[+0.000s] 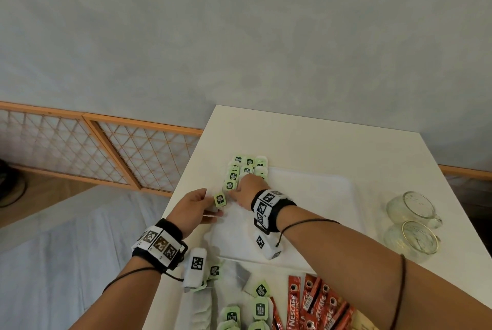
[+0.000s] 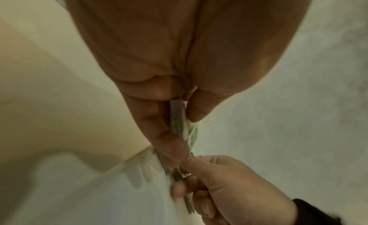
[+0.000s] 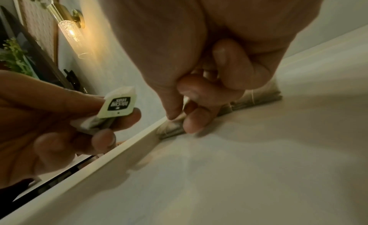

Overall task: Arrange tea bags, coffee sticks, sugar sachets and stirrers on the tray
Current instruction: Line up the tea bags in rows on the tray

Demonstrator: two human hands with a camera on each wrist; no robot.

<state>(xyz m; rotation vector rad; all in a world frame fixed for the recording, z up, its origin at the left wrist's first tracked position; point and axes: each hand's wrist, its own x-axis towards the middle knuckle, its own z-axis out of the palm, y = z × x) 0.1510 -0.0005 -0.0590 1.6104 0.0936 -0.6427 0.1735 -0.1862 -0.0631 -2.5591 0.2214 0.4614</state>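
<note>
Up at the far left corner of the white tray (image 1: 319, 191), both hands work among the tea bags. The left hand (image 1: 193, 210) pinches a small bunch of tea bags (image 1: 220, 200) between thumb and curled fingers (image 3: 103, 137), a green tag facing up, just off the tray's left rim. The right hand (image 1: 249, 188) has its fingers (image 3: 192, 118) curled down and its thumb closed against them, pinching the near end of the rows of tea bags (image 1: 246, 170) that lie overlapping at the tray's far left corner; the right wrist view shows the fingertips pressed on the flat paper bags against the tray's rim. Near the person, on the white desk (image 1: 306, 138), loose tea bags (image 1: 259, 308) lie in a heap, with red Nescafe coffee sticks (image 1: 314, 303) fanned out just right of them. Two glass cups (image 1: 411, 223) stand on the desk, right of the tray.
</note>
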